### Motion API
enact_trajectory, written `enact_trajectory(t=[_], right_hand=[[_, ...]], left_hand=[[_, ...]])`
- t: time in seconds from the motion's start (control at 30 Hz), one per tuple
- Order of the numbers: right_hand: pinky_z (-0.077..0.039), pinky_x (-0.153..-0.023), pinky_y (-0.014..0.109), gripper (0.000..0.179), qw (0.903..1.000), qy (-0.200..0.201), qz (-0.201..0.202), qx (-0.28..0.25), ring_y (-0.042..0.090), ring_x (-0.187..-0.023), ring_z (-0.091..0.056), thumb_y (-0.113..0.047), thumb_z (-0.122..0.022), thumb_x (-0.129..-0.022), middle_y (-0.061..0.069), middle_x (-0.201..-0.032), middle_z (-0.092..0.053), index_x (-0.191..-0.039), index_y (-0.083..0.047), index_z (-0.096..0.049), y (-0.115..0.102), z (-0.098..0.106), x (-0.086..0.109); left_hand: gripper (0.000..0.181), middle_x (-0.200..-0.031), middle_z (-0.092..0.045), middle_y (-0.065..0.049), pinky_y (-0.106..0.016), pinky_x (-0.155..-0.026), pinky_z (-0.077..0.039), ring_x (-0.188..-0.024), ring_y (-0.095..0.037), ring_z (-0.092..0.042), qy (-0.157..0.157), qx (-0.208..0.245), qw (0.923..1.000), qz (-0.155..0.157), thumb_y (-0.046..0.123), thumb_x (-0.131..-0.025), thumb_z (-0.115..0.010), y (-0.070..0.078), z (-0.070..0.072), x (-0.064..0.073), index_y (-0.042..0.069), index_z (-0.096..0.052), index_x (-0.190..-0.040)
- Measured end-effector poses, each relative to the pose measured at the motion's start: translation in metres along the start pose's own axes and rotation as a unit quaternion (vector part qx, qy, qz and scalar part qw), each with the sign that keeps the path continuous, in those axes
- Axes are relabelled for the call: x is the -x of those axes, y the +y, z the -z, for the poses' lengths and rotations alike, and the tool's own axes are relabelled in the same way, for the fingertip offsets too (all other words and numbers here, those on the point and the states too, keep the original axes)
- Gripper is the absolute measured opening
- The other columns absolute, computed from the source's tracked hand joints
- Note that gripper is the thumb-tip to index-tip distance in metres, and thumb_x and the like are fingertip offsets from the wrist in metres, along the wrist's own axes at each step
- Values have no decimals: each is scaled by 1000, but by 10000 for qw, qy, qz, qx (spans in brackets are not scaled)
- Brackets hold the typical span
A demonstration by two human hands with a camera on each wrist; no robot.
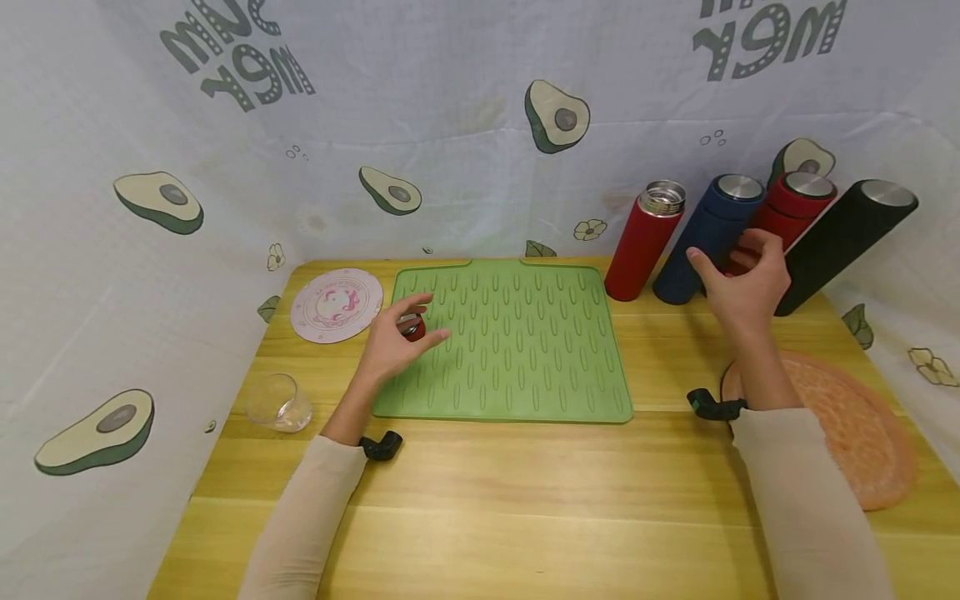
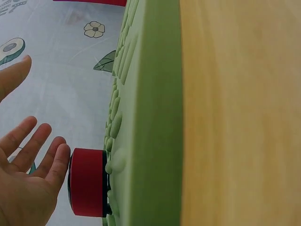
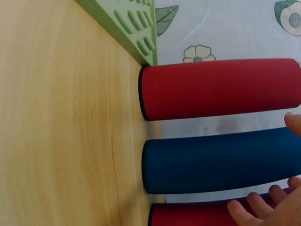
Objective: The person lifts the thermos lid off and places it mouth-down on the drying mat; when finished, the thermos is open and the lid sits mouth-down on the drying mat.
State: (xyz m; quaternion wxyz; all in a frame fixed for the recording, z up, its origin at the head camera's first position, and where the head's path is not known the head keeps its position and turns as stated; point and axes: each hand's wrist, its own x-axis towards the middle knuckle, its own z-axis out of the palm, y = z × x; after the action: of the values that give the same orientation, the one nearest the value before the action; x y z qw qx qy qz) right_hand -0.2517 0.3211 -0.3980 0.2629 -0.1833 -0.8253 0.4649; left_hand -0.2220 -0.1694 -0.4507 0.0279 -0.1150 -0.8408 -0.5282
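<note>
My left hand (image 1: 392, 343) is over the left part of the green mat (image 1: 517, 350), thumb and fingers spread apart. Beside its fingertips stands a small red bottle lid (image 2: 88, 182), partly hidden by the hand in the head view. On the right, my right hand (image 1: 752, 287) reaches around the blue thermos bottle (image 1: 693, 250), its thumb at the front left and its fingers at the right side. Those fingers overlap a capped red thermos (image 1: 793, 204) behind them. Left of the blue one stands another red thermos (image 1: 641, 250) without a lid, its steel neck showing.
A black thermos (image 1: 840, 246) stands at the far right of the row. A round pizza-patterned mat (image 1: 847, 433) lies under the right forearm. On the left are a pink round coaster (image 1: 337, 306) and a clear glass (image 1: 279, 403). A patterned cloth (image 1: 465, 167) hangs behind the wooden table.
</note>
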Motion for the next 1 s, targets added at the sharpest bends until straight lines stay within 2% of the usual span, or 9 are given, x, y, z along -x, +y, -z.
enact_trajectory(t=[0.2,0.37,0.47,0.67,0.77,0.9,1.0], right_hand=[[-40,-121,33,77,9989,-406,-226,-21,18,-146,-46,-50,-75,-90,-4,-161,-42,-155,-35,-36,3,-2,-9],[-35,-125,36,88,9975,-639,-293,102,21,-152,-39,-55,-71,-91,-4,-167,-34,-162,-34,-23,4,-10,-13],[-31,-127,37,90,9971,-664,-337,128,21,-154,-35,-55,-68,-93,-2,-169,-30,-164,-31,-19,5,-15,-15],[-24,-130,37,85,9973,-527,-401,325,19,-155,-29,-56,-64,-96,-1,-168,-31,-164,-25,-23,7,-18,-15],[-29,-127,35,82,9987,-372,-288,170,18,-151,-35,-54,-68,-94,1,-164,-39,-161,-26,-32,8,-18,-10],[-40,-119,29,75,9998,-91,-10,-175,17,-141,-49,-50,-76,-90,1,-154,-49,-154,-29,-42,9,-17,0],[-39,-120,29,75,9995,-108,142,-277,16,-142,-47,-49,-76,-90,-1,-155,-47,-154,-32,-41,7,-14,8]], left_hand=[[65,-139,-60,-23,-47,-113,-50,-131,-40,-59,11,200,9995,-231,30,-86,-86,-1,-7,-7,20,-60,-145],[66,-142,-57,-24,-50,-114,-48,-134,-41,-56,-100,521,9982,-294,25,-86,-86,1,-12,-12,19,-59,-146],[68,-146,-56,-20,-49,-115,-47,-136,-37,-55,-190,616,9974,-321,25,-86,-86,2,-15,-14,20,-57,-147],[71,-150,-55,-8,-39,-116,-47,-139,-33,-52,-271,755,9957,-456,18,-86,-86,6,-21,-17,21,-54,-149],[75,-153,-53,-7,-42,-118,-45,-141,-31,-51,-332,717,9958,-463,15,-86,-85,10,-22,-16,19,-50,-152],[79,-156,-49,-12,-49,-120,-41,-143,-36,-47,-469,695,9952,-495,12,-86,-84,22,-23,-16,12,-45,-156],[82,-157,-47,-13,-50,-121,-41,-144,-37,-46,-540,614,9954,-489,12,-86,-84,29,-22,-16,11,-43,-156]])
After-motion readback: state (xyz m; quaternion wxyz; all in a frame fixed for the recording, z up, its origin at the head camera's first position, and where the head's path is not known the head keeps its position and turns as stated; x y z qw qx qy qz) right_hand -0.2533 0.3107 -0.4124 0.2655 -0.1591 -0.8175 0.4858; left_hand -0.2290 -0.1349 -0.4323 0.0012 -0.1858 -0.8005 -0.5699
